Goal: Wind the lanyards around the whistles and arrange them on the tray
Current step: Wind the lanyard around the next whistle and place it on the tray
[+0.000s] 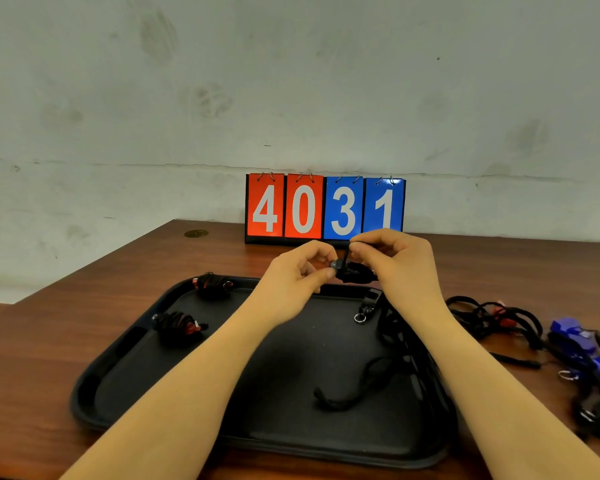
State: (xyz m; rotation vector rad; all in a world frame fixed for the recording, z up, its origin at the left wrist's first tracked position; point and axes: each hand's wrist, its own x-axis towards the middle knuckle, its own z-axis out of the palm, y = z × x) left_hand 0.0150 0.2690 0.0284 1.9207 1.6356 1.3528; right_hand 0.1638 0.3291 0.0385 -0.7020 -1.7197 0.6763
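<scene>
Head view: everything here is read from this single wide look down over both forearms
Tray [118, 368]: one, black, lying on the brown table [49, 323] directly under the hands
Scoreboard [324, 207]: one flip board at the back, showing 4 0 3 1
Loose pile [499, 318]: tangled black lanyards with red and blue whistles [574, 336] on the table, right of the tray; count cannot be told
Unwound lanyard [357, 393]: one black whistle's cord trailing down the tray's right side
Wound bundles [179, 325]: two red ones along the tray's left edge
Held whistle [355, 271]: black, above the tray's far rim, between both hands, long axis roughly left to right
Left hand [297, 271]: fingers curled, pinching the whistle's end
Right hand [394, 258]: pinching the cord just above the whistle, equally near; winding looks almost finished
</scene>
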